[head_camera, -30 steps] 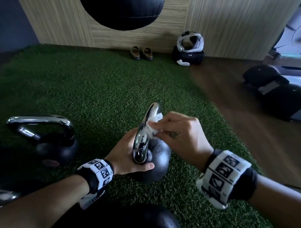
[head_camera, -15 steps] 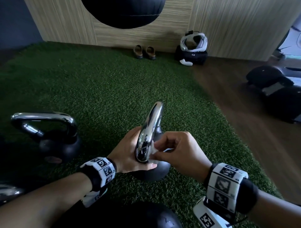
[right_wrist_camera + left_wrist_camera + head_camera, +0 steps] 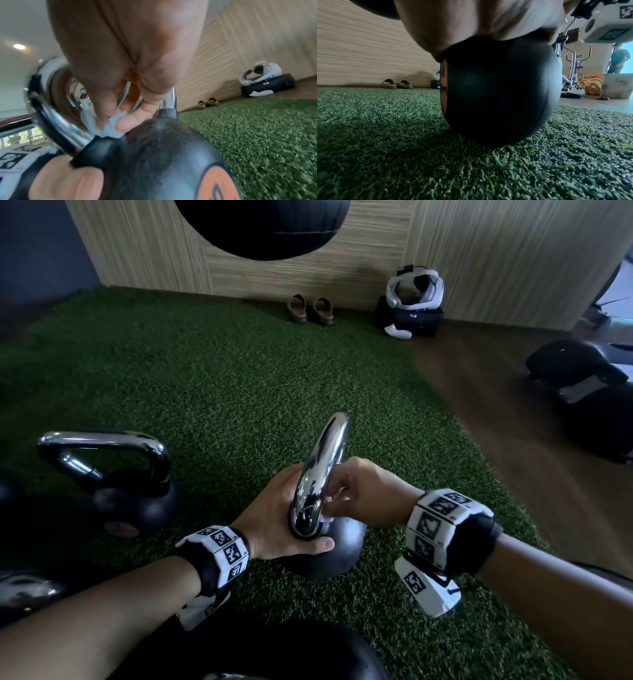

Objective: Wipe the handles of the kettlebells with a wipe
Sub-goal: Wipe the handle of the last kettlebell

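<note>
The kettlebell [image 3: 329, 549] between the hands is a black rounded ball with a polished chrome handle [image 3: 323, 470]; an orange round label [image 3: 221, 181] on its side carries writing too blurred to read. The left hand [image 3: 274, 522] cups its near side, thumb lying along the ball. The right hand [image 3: 366, 498] pinches a crumpled white wipe [image 3: 112, 125] against the handle's base. It stands on green turf [image 3: 205, 392].
</note>
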### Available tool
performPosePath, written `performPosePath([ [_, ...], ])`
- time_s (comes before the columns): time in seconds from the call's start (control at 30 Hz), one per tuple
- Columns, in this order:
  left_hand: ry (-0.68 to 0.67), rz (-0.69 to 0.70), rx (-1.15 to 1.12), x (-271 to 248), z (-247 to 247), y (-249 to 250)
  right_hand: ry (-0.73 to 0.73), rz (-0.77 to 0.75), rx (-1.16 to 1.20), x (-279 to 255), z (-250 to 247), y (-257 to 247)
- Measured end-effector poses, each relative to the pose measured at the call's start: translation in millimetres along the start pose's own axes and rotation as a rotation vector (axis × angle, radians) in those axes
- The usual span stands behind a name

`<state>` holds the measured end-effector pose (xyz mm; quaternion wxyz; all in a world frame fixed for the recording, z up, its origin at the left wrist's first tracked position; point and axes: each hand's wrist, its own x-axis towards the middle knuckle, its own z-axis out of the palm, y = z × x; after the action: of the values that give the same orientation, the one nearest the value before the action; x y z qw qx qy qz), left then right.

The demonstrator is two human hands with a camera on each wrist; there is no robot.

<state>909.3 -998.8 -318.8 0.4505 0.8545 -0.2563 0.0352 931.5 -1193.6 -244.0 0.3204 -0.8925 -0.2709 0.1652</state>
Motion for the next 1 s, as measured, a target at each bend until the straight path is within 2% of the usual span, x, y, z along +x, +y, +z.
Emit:
performPosePath([
  [0.17,0.015,-0.019,-0.029,-0.3,0.9,-0.6,-0.106,-0.089,0.185,0.3,-8.2,3.7],
  [0.33,0.019,-0.042,-0.04,-1.6,2.8,-3.7,-0.088,-0.051,0.191,2.7,0.5,15.1],
  [0.5,0.002,-0.058,-0.071,-1.7,3.4,-10.1,-0.166,-0.057,0.665,-8.0,1.6,22.7],
  [0.6,-0.015,-0.015,-0.071,1.9,3.7,-8.5,-0.156,0.008,1.163,-8.6,8.1,28.7],
  [0.67,-0.032,0.028,-0.073,5.0,2.5,-8.4,-0.134,0.02,1.371,-4.4,12.7,31.7],
  [0.77,-0.045,0.064,-0.065,7.4,1.1,-3.1,-0.17,-0.02,1.425,-3.7,19.6,32.0],
  [0.87,-0.037,0.04,-0.077,4.9,4.5,-8.6,-0.172,-0.029,1.408,-6.1,16.1,31.5],
  [1.0,0.033,-0.027,-0.05,1.7,4.8,-15.8,0.068,0.043,1.463,6.7,7.1,29.1],
])
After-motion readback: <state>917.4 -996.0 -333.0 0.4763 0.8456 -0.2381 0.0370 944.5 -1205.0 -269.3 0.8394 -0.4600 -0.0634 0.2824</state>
